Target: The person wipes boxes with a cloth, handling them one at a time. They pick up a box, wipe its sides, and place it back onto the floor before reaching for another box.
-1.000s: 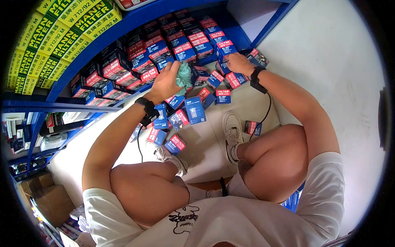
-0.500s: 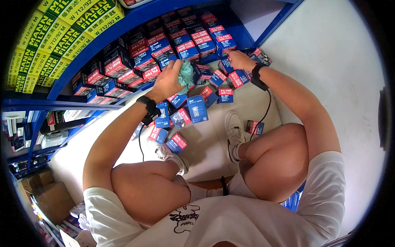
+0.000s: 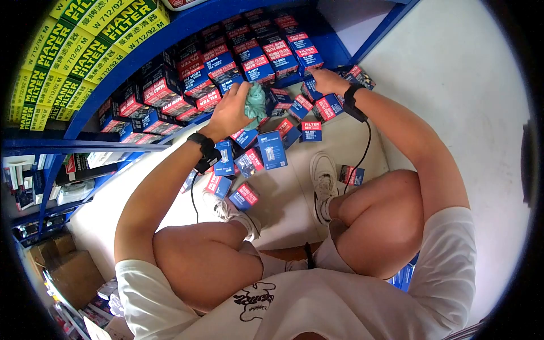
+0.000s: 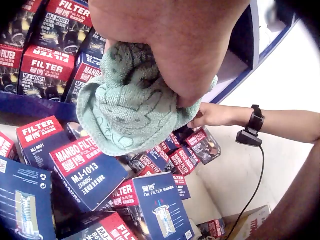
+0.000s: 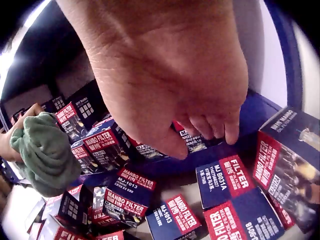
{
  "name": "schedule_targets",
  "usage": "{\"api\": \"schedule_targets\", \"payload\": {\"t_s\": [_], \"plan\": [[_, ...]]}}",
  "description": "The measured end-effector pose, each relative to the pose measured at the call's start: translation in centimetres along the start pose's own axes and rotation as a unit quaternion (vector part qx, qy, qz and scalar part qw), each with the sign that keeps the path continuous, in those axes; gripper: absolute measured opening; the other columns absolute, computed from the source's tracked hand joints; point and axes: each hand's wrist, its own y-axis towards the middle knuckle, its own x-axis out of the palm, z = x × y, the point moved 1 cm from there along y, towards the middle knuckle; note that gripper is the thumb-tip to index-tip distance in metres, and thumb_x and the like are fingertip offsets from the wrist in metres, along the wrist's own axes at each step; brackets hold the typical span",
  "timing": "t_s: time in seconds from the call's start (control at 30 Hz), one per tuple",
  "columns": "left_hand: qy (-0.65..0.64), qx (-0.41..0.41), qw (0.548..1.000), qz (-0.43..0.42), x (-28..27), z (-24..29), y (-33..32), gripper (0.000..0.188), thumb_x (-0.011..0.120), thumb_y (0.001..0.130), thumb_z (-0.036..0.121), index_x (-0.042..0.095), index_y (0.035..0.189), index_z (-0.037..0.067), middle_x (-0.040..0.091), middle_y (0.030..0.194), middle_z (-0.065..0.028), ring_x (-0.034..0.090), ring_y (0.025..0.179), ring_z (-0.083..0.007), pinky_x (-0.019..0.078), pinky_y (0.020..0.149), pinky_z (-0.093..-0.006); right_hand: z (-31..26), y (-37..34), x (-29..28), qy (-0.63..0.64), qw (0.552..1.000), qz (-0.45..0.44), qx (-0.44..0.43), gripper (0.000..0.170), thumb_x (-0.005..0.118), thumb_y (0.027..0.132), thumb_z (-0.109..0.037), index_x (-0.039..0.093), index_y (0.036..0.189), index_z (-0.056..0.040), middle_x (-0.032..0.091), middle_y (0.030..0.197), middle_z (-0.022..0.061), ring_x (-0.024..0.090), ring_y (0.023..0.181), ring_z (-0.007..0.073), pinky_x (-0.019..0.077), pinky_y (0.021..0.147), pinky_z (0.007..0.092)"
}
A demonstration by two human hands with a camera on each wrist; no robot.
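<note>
A crumpled green cloth point(image 3: 255, 106) is gripped in the left hand point(image 3: 231, 111), in front of the shelf's stacked filter boxes. The left wrist view shows the cloth point(image 4: 131, 107) bunched under the palm, its printed folds hanging over loose boxes. At the shelf's front edge, the right hand point(image 3: 331, 84) has its fingers at a small blue and red filter box point(image 3: 309, 90). In the right wrist view the thumb and bent fingers of the right hand point(image 5: 172, 85) close round a box point(image 5: 191, 142), mostly hidden by the palm.
Loose filter boxes point(image 3: 271, 151) lie on the floor below the shelf, around the person's shoes point(image 3: 324, 178). Yellow-green boxes point(image 3: 85, 51) stand at the upper left. A blue shelf post point(image 3: 385, 28) and white wall point(image 3: 453, 102) are at the right.
The right hand has shifted slightly up and left at the shelf edge. The left hand keeps its grip on the cloth, nearly still. The head view has shifted a little.
</note>
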Motion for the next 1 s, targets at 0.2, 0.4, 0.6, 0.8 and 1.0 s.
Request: {"api": "schedule_targets", "payload": {"t_s": [0.2, 0.4, 0.6, 0.8, 1.0], "plan": [[0.009, -0.004, 1.0, 0.001, 0.2, 0.3, -0.2, 0.079, 0.084, 0.07, 0.017, 0.04, 0.134, 0.007, 0.052, 0.122, -0.0228, 0.056, 0.112, -0.0464, 0.051, 0.092, -0.0512, -0.5, 0.1, 1.0, -0.018, 0.999, -0.033, -0.01, 0.024, 0.058, 0.081, -0.008, 0.07, 0.096, 0.0055, 0.067, 0.107, 0.0318, 0.067, 0.1, 0.0456, 0.0531, 0.087, 0.0511], [0.004, 0.007, 1.0, -0.001, 0.4, 0.7, -0.4, 0.077, 0.084, 0.069, 0.016, 0.042, 0.133, 0.006, 0.052, 0.121, -0.022, 0.056, 0.112, -0.0454, 0.0508, 0.093, -0.05, -4.6, -3.8, 2.1, -0.02, 0.993, -0.113, 0.011, 0.021, 0.06, 0.079, -0.006, 0.071, 0.094, 0.0044, 0.068, 0.096, 0.0296, 0.068, 0.096, 0.0428, 0.0537, 0.082, 0.0504], [-0.015, 0.011, 1.0, -0.004, 0.7, 0.3, -0.5, 0.077, 0.083, 0.07, 0.015, 0.042, 0.134, 0.005, 0.052, 0.123, -0.0225, 0.054, 0.116, -0.045, 0.0497, 0.096, -0.0497, -4.3, -4.0, 5.7, -0.033, 0.988, -0.148, 0.035, 0.03, 0.066, 0.079, -0.015, 0.071, 0.103, 0.003, 0.069, 0.109, 0.0284, 0.068, 0.103, 0.0421, 0.0557, 0.085, 0.0495], [-0.023, -0.012, 1.0, -0.017, 0.6, 0.1, -0.5, 0.078, 0.083, 0.071, 0.016, 0.041, 0.135, 0.006, 0.051, 0.126, -0.0222, 0.053, 0.119, -0.0447, 0.0497, 0.097, -0.0502, -4.4, -3.7, 9.0, -0.028, 0.984, -0.168, 0.048, 0.041, 0.066, 0.084, -0.027, 0.07, 0.105, 0.0082, 0.069, 0.106, 0.0307, 0.069, 0.1, 0.0431, 0.055, 0.087, 0.0489], [-0.019, -0.016, 1.0, 0.006, -0.1, -0.1, -0.5, 0.076, 0.084, 0.07, 0.016, 0.04, 0.132, 0.007, 0.053, 0.123, -0.0231, 0.056, 0.114, -0.0452, 0.0508, 0.093, -0.0503, -5.6, -4.0, 9.8, -0.042, 0.976, -0.183, 0.114, 0.052, 0.067, 0.089, -0.043, 0.07, 0.11, 0.005, 0.066, 0.121, 0.0283, 0.065, 0.112, 0.0405, 0.0537, 0.093, 0.048]]}}
